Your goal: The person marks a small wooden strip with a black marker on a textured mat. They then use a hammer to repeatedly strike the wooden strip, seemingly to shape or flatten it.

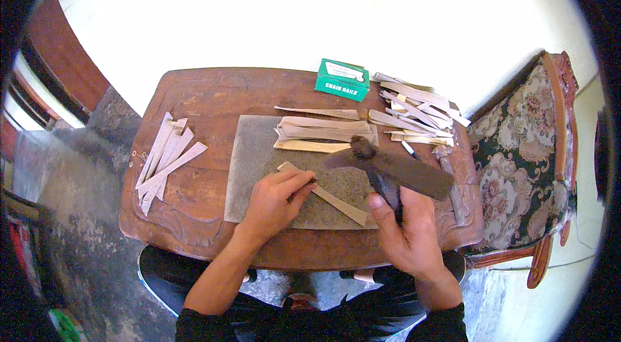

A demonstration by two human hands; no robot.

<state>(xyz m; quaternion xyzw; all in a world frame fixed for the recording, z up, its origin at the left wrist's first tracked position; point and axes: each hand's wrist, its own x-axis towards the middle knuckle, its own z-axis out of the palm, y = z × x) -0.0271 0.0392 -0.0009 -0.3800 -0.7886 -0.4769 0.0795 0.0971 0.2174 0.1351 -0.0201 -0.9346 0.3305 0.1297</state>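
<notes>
My left hand [281,203] is closed in a pinch over a thin tapered wooden strip [339,205]. A small dark tip shows at the fingertips; it is too small to name. The strip lies slantwise on a grey rectangular slab [249,167], its two ends showing on either side of the hand. My right hand [414,232] grips a dark hammer [411,174], raised above the slab's right side with its head pointing across the hand. Behind the hands, a stack of similar strips [323,128] rests along the slab's far edge.
A green and white box [343,80] stands at the table's back. To its right lies a heap of strips [420,112], with a worn long tool [453,180] nearer me. More strips [165,161] lie on the left of the brown wooden table [213,93]. A floral chair [527,148] stands right.
</notes>
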